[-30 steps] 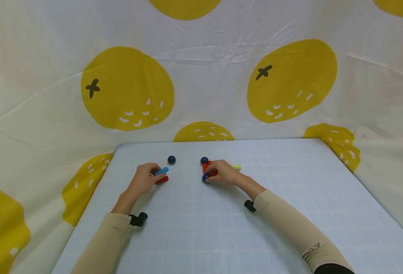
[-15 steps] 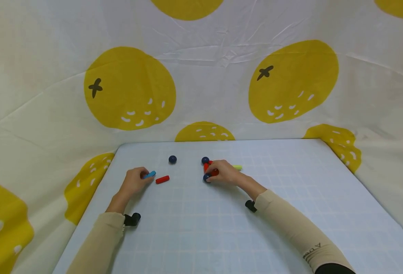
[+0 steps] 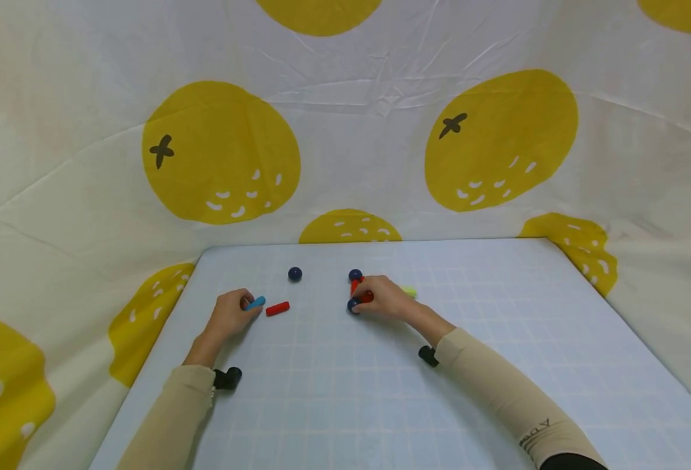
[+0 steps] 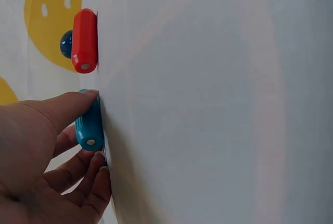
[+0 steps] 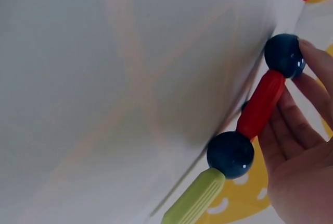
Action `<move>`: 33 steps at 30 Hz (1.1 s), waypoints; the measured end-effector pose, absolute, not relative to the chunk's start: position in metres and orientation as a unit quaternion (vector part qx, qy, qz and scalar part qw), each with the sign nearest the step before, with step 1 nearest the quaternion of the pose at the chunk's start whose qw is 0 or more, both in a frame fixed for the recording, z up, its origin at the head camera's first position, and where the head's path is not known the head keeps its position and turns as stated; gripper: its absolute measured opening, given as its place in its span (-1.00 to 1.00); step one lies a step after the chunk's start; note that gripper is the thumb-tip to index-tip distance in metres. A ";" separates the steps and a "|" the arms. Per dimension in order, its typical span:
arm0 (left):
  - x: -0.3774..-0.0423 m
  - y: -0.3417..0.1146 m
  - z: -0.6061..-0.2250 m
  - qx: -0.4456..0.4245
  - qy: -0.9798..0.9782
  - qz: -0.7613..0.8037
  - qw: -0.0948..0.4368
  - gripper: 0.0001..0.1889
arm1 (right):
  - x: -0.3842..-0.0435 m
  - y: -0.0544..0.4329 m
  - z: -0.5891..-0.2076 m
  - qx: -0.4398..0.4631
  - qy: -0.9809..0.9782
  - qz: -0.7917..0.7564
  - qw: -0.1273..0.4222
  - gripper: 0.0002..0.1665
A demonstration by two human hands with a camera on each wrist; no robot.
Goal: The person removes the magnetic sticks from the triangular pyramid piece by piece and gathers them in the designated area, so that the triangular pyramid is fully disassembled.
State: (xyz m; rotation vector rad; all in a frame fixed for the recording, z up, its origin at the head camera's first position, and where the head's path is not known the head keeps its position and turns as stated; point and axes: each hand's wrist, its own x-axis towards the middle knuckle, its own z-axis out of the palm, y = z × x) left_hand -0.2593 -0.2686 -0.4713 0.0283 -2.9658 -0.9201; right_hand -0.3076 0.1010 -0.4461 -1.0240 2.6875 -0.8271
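Observation:
My left hand (image 3: 230, 313) pinches a blue magnetic rod (image 4: 90, 125) between thumb and fingers, low over the table. Just past the rod's tip lies a loose red magnetic rod (image 3: 277, 309). With thumb and finger, my right hand (image 3: 385, 299) holds a dark blue ball (image 5: 284, 56) at the end of a joined piece. From that ball a red rod (image 5: 261, 104) runs to a second dark blue ball (image 5: 230, 154), and a yellow-green rod (image 5: 195, 198) leads on from there. In the head view the right hand covers much of this piece.
A single dark blue ball (image 3: 295, 274) lies farther back, between the two hands. The table (image 3: 322, 391) has a pale checked cover. Behind it hangs a white cloth (image 3: 357, 163) with large yellow fruit prints.
My left hand has drawn back to the left with the blue rod, away from the loose red rod. The joined piece has turned slightly clockwise in the right hand.

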 end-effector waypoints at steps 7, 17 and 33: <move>-0.256 -0.270 -0.469 0.008 -0.958 -0.288 0.005 -0.67 | -0.304 0.098 -0.450 -0.322 0.909 -0.260 0.051 -0.71; -0.248 -0.268 -0.446 -0.031 -0.965 -0.258 0.032 -0.44 | -0.304 0.116 -0.442 -0.316 0.911 -0.263 0.043 -0.78; -0.255 -0.188 -0.442 -0.151 -0.946 -0.288 0.011 -0.48 | -0.315 0.134 -0.445 -0.367 0.907 -0.204 0.033 -0.78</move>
